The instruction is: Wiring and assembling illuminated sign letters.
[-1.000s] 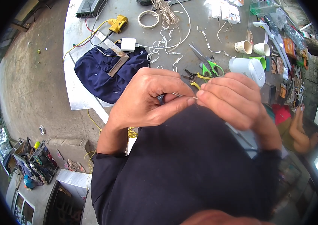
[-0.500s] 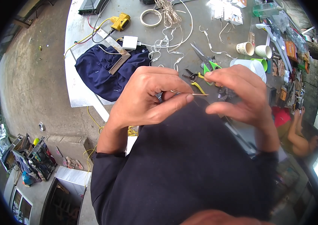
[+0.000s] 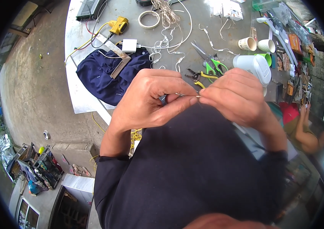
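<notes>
1. Pinching a thin wire (image 3: pixel 198 96) between thumb and forefinger, the left hand (image 3: pixel 152 99) holds it in front of the wearer's dark clothing (image 3: pixel 192 160) in the head view.

2. The fingers of the right hand (image 3: pixel 238 95) are closed as well, apparently gripping the wire's tip, close against the left fingertips; their overlap hides the exact contact. The short, two-sided hold likely keeps a flimsy strand steady.

3. Just ahead of the right hand, yellow-handled cutters (image 3: pixel 199 84) and green-handled scissors (image 3: pixel 220 66) lie on the grey bench (image 3: pixel 131 30), a spot that seems chosen for easy reach.

4. Toward the left, an L-shaped metal square (image 3: pixel 120 66) rests across a rumpled navy cloth (image 3: pixel 99 76), perhaps parked there to pin it down. A white power block (image 3: pixel 129 45) sits by the cloth's upper edge, and a string of small white modules (image 3: pixel 166 42) trails off to its right.

5. Writing is scarce: a cream cup (image 3: pixel 245 44) bears dark lettering, and an orange box (image 3: pixel 295 44) at right carries print, both too small to make out reliably. The white boxes (image 3: pixel 227 9) at the top are washed out by glare.
</notes>
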{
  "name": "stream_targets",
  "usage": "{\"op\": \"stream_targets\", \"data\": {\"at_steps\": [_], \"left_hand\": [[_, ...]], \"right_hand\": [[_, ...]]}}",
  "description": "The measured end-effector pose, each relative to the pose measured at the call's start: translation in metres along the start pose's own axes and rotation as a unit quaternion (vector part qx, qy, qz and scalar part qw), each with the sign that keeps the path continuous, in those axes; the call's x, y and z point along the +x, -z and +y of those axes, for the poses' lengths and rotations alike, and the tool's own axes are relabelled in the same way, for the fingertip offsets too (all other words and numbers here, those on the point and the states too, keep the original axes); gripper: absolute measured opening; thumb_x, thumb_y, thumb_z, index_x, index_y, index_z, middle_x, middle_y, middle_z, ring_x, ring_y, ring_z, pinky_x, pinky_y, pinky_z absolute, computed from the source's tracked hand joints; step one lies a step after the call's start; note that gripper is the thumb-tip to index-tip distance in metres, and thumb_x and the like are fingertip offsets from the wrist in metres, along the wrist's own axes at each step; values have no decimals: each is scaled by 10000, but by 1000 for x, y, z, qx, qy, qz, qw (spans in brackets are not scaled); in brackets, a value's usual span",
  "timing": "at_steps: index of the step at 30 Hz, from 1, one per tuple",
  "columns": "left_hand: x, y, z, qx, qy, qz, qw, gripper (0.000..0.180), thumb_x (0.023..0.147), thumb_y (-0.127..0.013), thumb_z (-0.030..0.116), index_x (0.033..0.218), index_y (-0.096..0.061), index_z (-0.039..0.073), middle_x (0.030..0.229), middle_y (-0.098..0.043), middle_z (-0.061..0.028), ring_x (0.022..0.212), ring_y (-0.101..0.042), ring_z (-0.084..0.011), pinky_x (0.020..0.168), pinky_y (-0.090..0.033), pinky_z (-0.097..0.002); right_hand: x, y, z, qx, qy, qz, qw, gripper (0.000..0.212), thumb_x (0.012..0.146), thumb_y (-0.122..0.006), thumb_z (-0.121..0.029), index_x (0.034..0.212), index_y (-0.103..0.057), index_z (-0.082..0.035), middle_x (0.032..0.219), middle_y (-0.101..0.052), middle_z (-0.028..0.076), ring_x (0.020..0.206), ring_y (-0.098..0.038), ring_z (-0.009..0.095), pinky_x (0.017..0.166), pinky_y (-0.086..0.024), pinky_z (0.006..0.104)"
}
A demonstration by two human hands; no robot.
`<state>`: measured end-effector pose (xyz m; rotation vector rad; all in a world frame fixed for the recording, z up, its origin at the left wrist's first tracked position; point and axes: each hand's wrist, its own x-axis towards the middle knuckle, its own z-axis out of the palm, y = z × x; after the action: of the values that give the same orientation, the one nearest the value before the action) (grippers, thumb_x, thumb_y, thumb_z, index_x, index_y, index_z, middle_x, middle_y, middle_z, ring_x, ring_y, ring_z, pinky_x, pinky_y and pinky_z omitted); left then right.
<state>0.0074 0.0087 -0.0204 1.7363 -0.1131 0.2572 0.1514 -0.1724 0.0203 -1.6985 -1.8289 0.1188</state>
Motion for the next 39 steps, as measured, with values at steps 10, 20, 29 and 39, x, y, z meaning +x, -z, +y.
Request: {"op": "stream_targets", "data": {"at_steps": [10, 20, 29, 39], "left_hand": [[-13, -4, -24, -82, 67, 46, 993, 135, 908, -719, 110, 969, -742, -8, 681, -624, -6, 583, -473, -48, 519, -327, -243], [-16, -31, -16, -300, 210, 147, 919, 209, 954, -698, 119, 1105, -722, -23, 794, -640, 34, 675, -486, -13, 596, -368, -180], [-9, -55, -6, -259, 207, 216, 918, 232, 924, -734, 146, 1072, -733, -32, 774, -726, -95, 615, -613, -89, 570, -466, -221], [12, -98, -4, -268, 212, 252, 905, 222, 915, -728, 87, 1081, -717, -60, 919, -735, -146, 768, -683, -168, 721, -546, -293]], "right_hand": [[-6, 8, -10, 192, -299, 92, 930, 161, 833, -799, -132, 866, -700, -10, 748, -683, 67, 668, -621, 145, 621, -459, 269], [16, 39, -40, 304, 68, 110, 944, 396, 939, -703, -387, 801, -657, -20, 739, -658, 82, 601, -615, 170, 494, -443, 230], [-66, 81, -72, 369, 26, 128, 920, 422, 904, -735, -417, 787, -657, -19, 739, -662, 81, 609, -624, 170, 508, -466, 244], [-55, 72, 22, 489, -4, 120, 864, 455, 864, -771, -450, 772, -656, -19, 739, -667, 81, 617, -634, 170, 524, -490, 260]]}}
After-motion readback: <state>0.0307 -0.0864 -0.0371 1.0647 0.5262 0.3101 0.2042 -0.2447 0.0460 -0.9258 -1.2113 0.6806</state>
